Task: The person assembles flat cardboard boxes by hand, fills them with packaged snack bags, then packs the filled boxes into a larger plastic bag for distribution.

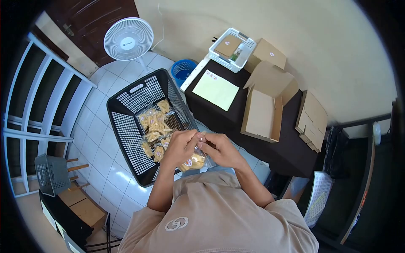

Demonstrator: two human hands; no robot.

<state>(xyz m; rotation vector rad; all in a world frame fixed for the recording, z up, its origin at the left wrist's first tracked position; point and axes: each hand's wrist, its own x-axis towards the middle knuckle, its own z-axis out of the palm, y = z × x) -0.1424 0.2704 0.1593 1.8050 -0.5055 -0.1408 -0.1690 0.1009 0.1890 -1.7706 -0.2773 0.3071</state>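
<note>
Close to my body, a clear plastic bag of pale yellow snacks (195,162) with a round label hangs from my fingers. My left hand (182,145) pinches the gathered top of this bag. On its other side my right hand (217,148) has its fingertips closed on the same top, close to the left ones. What the fingertips do at the bag's neck is too small to tell. Just beyond my hands stands a large black plastic basket (122,134), with several similar snack bags (152,122) lying inside it.
On the dark-covered table (228,120) at right are an open cardboard box (262,114), a pale sticker sheet (216,89), folded boxes (312,118) and a white basket (232,63). A fan (128,39) and blue bin (182,67) stand behind the black basket.
</note>
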